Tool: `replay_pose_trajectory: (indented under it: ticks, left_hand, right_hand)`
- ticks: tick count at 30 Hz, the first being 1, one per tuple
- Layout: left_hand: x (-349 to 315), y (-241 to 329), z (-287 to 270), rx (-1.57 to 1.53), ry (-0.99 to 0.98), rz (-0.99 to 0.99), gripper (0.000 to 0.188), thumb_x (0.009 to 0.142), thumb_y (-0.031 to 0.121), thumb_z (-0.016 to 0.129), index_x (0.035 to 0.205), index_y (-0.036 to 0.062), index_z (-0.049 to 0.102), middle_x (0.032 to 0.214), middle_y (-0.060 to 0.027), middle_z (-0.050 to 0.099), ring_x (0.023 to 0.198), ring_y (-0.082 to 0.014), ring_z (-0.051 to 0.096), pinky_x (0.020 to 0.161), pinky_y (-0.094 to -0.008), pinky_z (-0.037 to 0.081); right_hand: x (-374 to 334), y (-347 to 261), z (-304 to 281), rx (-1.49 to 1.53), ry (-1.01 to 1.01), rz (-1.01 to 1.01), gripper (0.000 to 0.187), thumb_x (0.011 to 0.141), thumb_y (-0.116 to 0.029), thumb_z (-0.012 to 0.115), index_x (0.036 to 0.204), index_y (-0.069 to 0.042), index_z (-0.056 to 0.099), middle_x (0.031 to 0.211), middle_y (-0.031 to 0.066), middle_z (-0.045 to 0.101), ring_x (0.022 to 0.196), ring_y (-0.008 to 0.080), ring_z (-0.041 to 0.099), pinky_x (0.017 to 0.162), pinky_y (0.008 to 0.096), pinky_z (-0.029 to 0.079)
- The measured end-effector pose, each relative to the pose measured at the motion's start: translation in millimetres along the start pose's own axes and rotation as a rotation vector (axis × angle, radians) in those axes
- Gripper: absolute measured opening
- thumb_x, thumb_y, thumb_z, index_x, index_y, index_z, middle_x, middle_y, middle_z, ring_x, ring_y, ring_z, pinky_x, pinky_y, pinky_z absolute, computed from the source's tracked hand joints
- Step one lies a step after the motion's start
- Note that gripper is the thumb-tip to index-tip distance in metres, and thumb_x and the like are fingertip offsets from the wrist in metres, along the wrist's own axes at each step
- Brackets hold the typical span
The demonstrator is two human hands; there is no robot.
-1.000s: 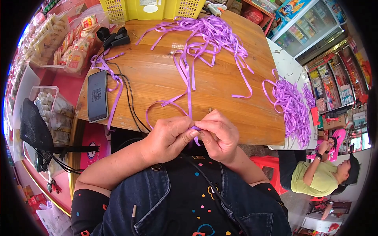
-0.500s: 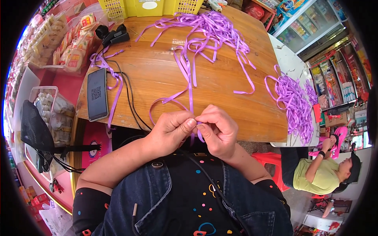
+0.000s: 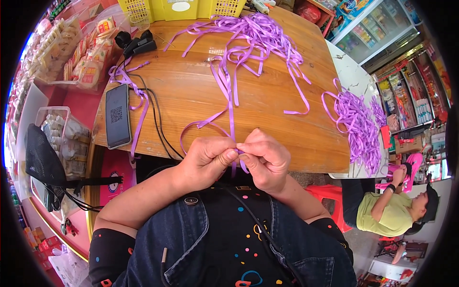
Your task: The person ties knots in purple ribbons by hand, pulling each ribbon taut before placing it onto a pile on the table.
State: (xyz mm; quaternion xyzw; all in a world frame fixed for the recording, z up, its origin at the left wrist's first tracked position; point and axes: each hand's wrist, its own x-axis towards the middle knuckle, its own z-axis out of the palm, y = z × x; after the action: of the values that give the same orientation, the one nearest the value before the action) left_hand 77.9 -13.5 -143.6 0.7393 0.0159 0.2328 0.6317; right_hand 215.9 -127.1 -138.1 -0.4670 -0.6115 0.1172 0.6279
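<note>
Above the table's near edge, my left hand (image 3: 210, 160) and my right hand (image 3: 264, 159) meet, fingertips pinching a purple ribbon (image 3: 232, 119). The small stretch between my thumbs looks bunched; whether it is knotted is hidden by my fingers. From my hands the ribbon runs away over the wooden table (image 3: 177, 81), with a loop curving out to the left and short pieces hanging below my fingers. It leads toward a large tangled heap of purple ribbons (image 3: 263, 36) at the far side of the table.
Left on the table lie a phone (image 3: 118, 116), black cables (image 3: 155, 110) and a black clip-like device (image 3: 138, 44). A yellow basket (image 3: 162, 10) stands at the back. More ribbons (image 3: 356, 124) cover a white side table. A person in a yellow-green shirt (image 3: 385, 213) is at right.
My hands stay pinched on the ribbon, with the right fingers shifting very slightly apart from the left. The heaps and the phone keep their places.
</note>
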Motion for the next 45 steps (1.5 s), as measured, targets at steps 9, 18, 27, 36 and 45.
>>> replay_pose_trajectory:
  ticks: [9,18,27,36,45]
  left_hand:
    - [-2.5,8.0,-2.6,-0.027,-0.051,0.001,0.027,0.096,0.021,0.053,0.079,0.0013,0.06,0.066,-0.0075,0.057,0.061,-0.0176,0.054,0.058,-0.0296,0.044]
    - [-5.7,24.5,-4.6,-0.147,-0.124,-0.26,0.028,0.096,0.021,0.054,0.08,-0.0009,0.062,0.066,-0.0036,0.058,0.063,-0.0116,0.053,0.059,-0.0274,0.044]
    - [-3.2,17.5,-2.7,-0.329,-0.085,-0.511,0.039,0.1,0.032,0.045,0.086,0.0004,0.063,0.061,0.0028,0.049,0.057,-0.0047,0.044,0.053,-0.0212,0.037]
    - [-5.4,5.9,-20.3,0.189,0.385,-0.204,0.039,0.099,0.027,0.048,0.124,-0.0021,0.052,0.106,-0.0097,0.06,0.103,-0.0151,0.054,0.092,-0.03,0.042]
    - [2.1,-0.1,-11.8,0.183,0.282,-0.215,0.031,0.098,0.021,0.048,0.088,-0.004,0.062,0.084,-0.0082,0.063,0.084,-0.0161,0.058,0.079,-0.0287,0.045]
  right_hand:
    - [3.0,-5.5,-2.2,-0.01,-0.071,-0.03,0.012,0.079,0.002,0.069,0.091,0.003,0.065,0.076,0.0078,0.059,0.064,0.0171,0.053,0.056,0.028,0.041]
    - [1.4,-13.0,-5.3,-0.224,-0.11,-0.17,0.011,0.077,0.003,0.07,0.088,0.003,0.064,0.076,0.0091,0.06,0.063,0.02,0.054,0.055,0.0291,0.044]
    - [-2.6,-1.3,-3.7,-0.16,-0.086,-0.005,0.012,0.078,0.004,0.068,0.09,0.004,0.064,0.076,0.0088,0.059,0.064,0.0181,0.054,0.057,0.0276,0.043]
    - [16.4,34.7,-120.1,-0.116,0.944,0.315,0.022,0.087,-0.004,0.057,0.108,0.002,0.058,0.091,0.0043,0.059,0.078,0.0109,0.054,0.066,0.0236,0.044]
    - [31.8,39.0,-73.0,-0.839,0.131,0.076,0.02,0.083,-0.003,0.061,0.103,0.001,0.063,0.099,0.0122,0.063,0.088,0.0193,0.061,0.076,0.03,0.048]
